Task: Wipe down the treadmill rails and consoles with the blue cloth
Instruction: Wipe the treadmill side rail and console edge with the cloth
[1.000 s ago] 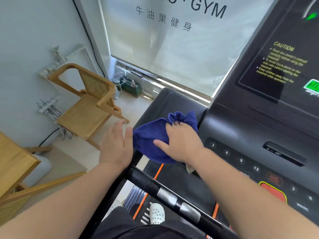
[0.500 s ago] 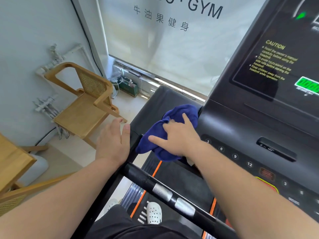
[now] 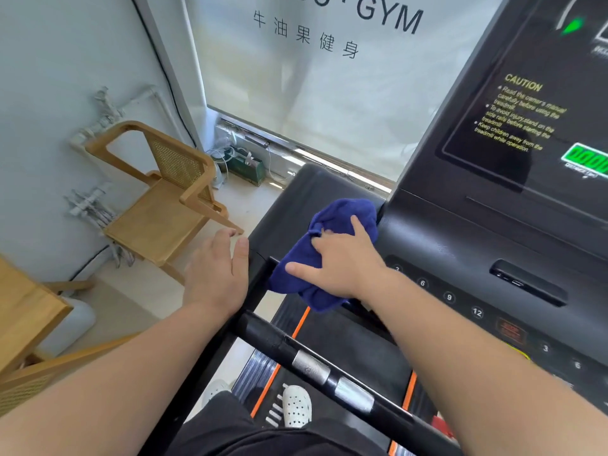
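Console (image 3: 493,232) biggest, fills right side, button row along lower edge. Left side rail (image 3: 289,205) wide, flat, dark; open floor past outer edge, wooden chair (image 3: 158,209) well apart. Blue cloth (image 3: 332,218) bunched on rail, butted against console corner. Soft, light, floppy, probably slides easy, so pin from top, mid-wad. Right hand (image 3: 342,261) palm-down on it, fingers spread, pressing, not wrapped. Left hand (image 3: 217,274) flat, empty, just beside rail edge.
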